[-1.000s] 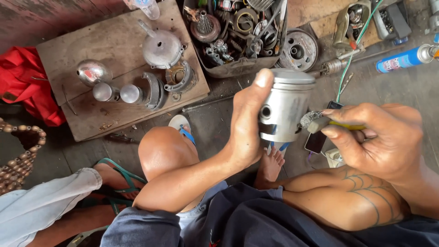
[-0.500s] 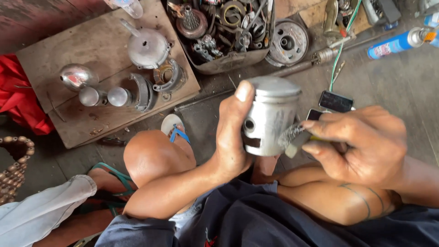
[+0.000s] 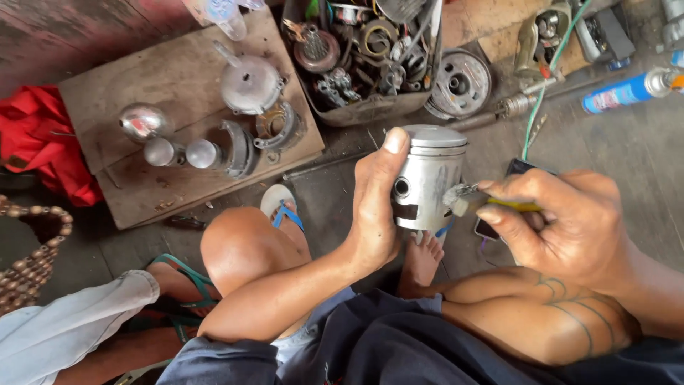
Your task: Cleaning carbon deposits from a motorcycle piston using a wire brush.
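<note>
- Left hand [image 3: 376,214] wrapped around grey metal piston [image 3: 427,178], thumb up along its side, crown upward, held above the knees.
- Right hand [image 3: 563,221] pinching a small yellow-handled brush [image 3: 474,201]; bristle end touching the piston skirt.
- Open room: bare concrete floor [image 3: 627,142] to the right of the hands; left side boxed in by wooden board [image 3: 135,192] edge and red cloth [image 3: 39,139].
- Board carrying round metal parts, well apart from the piston.
- Metal tray [image 3: 356,110] beyond the piston, packed with gears, springs, mixed scrap parts; rim close to the piston crown.
- Blue spray can [image 3: 627,89] lying at far right.
</note>
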